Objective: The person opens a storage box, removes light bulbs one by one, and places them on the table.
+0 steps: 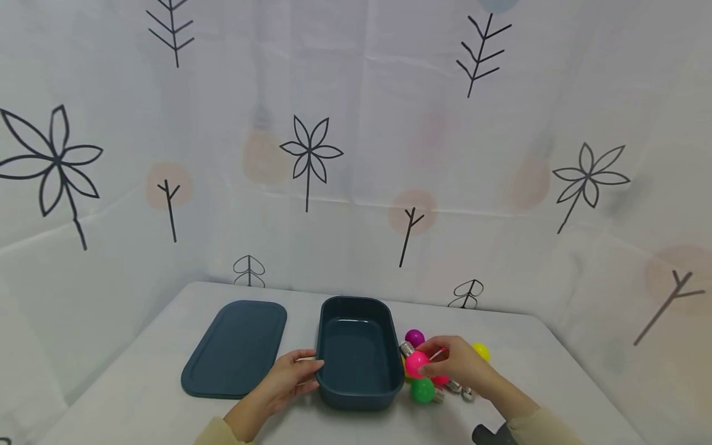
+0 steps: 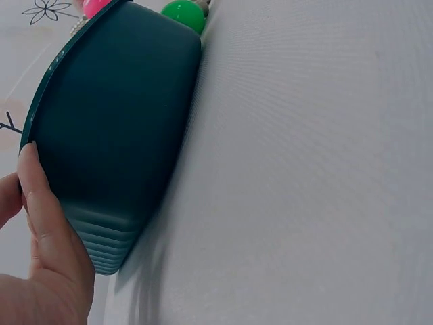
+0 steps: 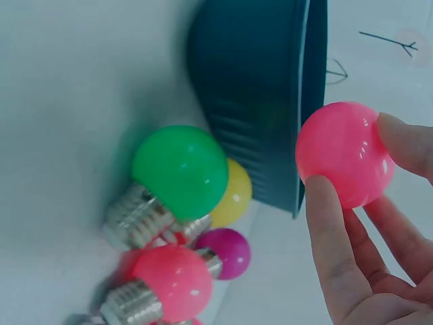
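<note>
My right hand (image 1: 453,363) pinches a pink light bulb (image 3: 346,154) by its round globe, between thumb and fingers. In the head view the bulb is near the right rim of a dark teal plastic box (image 1: 360,402), its metal base pointing up and away. My left hand (image 1: 289,378) is at the box's left side, fingers fairly straight; in the left wrist view a fingertip (image 2: 30,152) touches the outer wall just below the rim. Beside the box's right wall lie a green bulb (image 3: 181,172), a yellow bulb (image 3: 233,194), a purple bulb (image 3: 226,254) and another pink bulb (image 3: 177,283).
A flat teal lid (image 1: 236,349) lies on the white table to the left of the box. Another yellow bulb (image 1: 481,351) sits behind my right forearm. A dark object (image 1: 489,434) is partly hidden by the right sleeve. A patterned white curtain (image 1: 356,154) hangs behind the table.
</note>
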Demonstrator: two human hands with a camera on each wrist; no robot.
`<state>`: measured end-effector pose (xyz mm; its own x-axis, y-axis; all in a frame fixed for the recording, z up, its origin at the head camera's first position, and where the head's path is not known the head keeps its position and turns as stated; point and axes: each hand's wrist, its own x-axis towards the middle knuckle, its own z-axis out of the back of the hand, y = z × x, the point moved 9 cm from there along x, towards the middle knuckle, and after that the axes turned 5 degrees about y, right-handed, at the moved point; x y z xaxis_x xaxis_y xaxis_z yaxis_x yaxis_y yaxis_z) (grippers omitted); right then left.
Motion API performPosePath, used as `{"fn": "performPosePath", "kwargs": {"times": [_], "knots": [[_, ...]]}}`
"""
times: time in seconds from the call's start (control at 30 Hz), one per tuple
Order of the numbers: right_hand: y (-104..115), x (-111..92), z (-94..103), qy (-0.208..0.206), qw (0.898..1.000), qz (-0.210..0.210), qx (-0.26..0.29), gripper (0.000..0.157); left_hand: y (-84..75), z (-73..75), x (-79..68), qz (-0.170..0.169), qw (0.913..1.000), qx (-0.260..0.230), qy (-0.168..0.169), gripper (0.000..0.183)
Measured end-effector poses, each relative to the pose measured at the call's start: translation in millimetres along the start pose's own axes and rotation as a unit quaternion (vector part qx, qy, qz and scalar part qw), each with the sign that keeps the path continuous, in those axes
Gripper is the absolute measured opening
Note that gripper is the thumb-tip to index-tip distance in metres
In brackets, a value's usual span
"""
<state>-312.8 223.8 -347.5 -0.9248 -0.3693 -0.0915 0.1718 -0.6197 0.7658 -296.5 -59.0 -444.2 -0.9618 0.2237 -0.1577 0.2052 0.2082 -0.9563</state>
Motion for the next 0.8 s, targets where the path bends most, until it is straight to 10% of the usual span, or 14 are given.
{"fn": "performPosePath", "kwargs": {"times": [0.3,0.8], "knots": [[-26.2,-12.8,15.0,-0.074,0.993,-0.060,-0.066,0.036,0.8,0.2,0.1,0.001,1.0000,-0.003,0.000,0.057],[-61.2,-30.7,22.1,-0.083,0.990,-0.081,-0.080,0.037,0.0,-0.7,-0.7,0.004,1.0000,-0.008,0.005,0.057]]}}
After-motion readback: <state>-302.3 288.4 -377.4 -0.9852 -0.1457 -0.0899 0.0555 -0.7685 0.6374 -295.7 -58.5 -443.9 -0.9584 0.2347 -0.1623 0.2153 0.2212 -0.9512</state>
